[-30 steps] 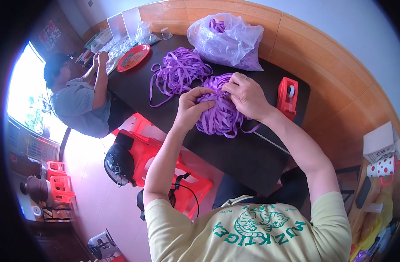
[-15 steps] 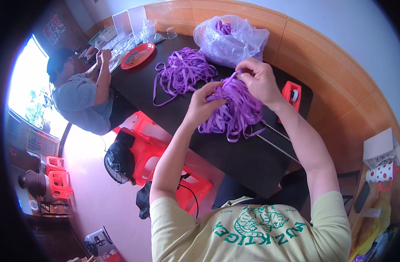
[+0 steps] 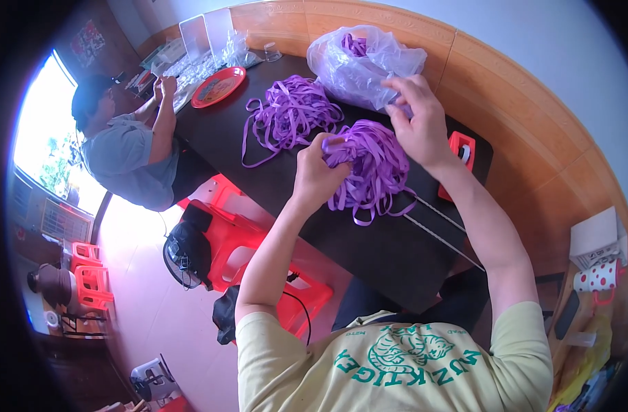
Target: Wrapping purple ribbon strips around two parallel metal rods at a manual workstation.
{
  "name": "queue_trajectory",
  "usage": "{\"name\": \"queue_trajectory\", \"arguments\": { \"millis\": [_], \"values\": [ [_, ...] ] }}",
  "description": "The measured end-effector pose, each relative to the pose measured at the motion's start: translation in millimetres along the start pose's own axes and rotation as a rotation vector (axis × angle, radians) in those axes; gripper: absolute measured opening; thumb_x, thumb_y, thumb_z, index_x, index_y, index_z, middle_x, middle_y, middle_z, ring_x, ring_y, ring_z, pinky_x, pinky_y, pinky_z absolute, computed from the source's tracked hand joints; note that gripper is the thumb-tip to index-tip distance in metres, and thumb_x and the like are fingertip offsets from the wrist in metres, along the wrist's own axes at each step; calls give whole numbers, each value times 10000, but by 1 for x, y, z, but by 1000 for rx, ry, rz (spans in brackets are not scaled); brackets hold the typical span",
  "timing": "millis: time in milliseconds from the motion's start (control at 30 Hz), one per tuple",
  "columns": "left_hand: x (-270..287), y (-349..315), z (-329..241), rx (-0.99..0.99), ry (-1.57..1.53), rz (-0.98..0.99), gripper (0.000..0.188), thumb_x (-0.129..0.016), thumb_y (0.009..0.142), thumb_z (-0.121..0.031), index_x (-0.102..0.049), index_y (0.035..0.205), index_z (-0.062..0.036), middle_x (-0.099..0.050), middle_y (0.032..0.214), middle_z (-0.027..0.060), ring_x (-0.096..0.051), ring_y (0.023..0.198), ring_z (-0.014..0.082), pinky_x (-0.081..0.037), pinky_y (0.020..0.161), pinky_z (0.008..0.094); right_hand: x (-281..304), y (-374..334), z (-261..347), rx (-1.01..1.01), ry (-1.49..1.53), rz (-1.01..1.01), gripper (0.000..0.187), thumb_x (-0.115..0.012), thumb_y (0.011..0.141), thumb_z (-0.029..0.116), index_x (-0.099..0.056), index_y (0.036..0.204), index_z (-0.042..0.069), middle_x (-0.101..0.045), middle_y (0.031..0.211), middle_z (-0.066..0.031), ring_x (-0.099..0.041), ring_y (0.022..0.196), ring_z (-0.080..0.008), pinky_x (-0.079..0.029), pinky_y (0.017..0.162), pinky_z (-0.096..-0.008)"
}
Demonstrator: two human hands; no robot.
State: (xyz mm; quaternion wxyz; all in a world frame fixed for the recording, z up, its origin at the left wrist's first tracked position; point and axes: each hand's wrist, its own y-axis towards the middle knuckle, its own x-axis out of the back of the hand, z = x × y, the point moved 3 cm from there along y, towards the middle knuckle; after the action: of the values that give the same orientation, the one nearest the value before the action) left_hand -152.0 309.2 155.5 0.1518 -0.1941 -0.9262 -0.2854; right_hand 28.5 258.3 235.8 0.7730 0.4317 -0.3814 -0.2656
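Observation:
A looped bunch of purple ribbon [image 3: 374, 165] rests on the dark table. On its left side my left hand [image 3: 317, 172] is closed round some of the ribbon. My right hand [image 3: 418, 122] hovers off the bunch's upper right, fingers apart, with nothing seen in it. Behind that hand stands a clear plastic bag [image 3: 369, 67] with more purple ribbon inside. Farther left lies a second tangled heap of purple ribbon [image 3: 290, 113], one loop trailing toward the table's edge.
A red tape dispenser [image 3: 458, 161] sits by the table's right end. Two thin cords [image 3: 443, 237] run across the near edge. A round red tray [image 3: 218, 87] lies at the far left, where a co-worker [image 3: 125, 147] sits. Red plastic stools [image 3: 242, 240] stand left of the table.
My right hand has let go of the ribbon and moved up and to the right. My left hand has closed on the bunch, which has shifted slightly.

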Motion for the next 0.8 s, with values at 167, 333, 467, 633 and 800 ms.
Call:
{"name": "queue_trajectory", "arguments": {
  "millis": [167, 333, 467, 633, 800],
  "values": [
    [-3, 1, 11, 138, -146, -124, 362, -730, 662, -12, -594, 998, -2, -666, 870, 58, -615, 803, 106, -494, 757, 263, -27, -46, 21, -168, 382, 367, 130, -602, 764, -97, -602, 854, -3, -593, 763, -68, -565, 674, -114, -447, 613, -264],
    [-7, 3, -15, 16, -52, -188, 328, -723, 692, -58, -586, 981, 17, -681, 827, 147, -667, 743, 186, -514, 691, 294, -35, -48, 15, -300, 409, 224, 298, -592, 765, -87, -563, 1044, 14, -664, 844, -96, -649, 675, -136, -502, 613, -244],
    [-6, 0, -23, -9, 40, -229, 308, -719, 698, -44, -591, 973, 13, -681, 834, 145, -661, 742, 177, -510, 678, 293, -42, -46, 28, -162, 192, 156, 324, -614, 769, -79, -565, 1072, 25, -667, 858, -111, -661, 701, -160, -519, 634, -280],
    [0, 2, -18, -37, -4, -349, 295, -705, 696, -13, -592, 965, 24, -690, 853, 119, -641, 763, 129, -502, 699, 265, -38, -44, 35, -1, 171, 93, 318, -606, 775, -87, -570, 1071, 25, -665, 870, -127, -671, 737, -183, -522, 662, -292],
    [1, 5, -21, -47, 27, -316, 307, -710, 689, 2, -586, 968, 37, -688, 859, 106, -638, 782, 123, -498, 722, 251, -38, -41, 32, 149, 94, 29, 295, -618, 753, -56, -567, 1034, 19, -641, 819, -129, -654, 702, -239, -520, 661, -326]
  ]
}}
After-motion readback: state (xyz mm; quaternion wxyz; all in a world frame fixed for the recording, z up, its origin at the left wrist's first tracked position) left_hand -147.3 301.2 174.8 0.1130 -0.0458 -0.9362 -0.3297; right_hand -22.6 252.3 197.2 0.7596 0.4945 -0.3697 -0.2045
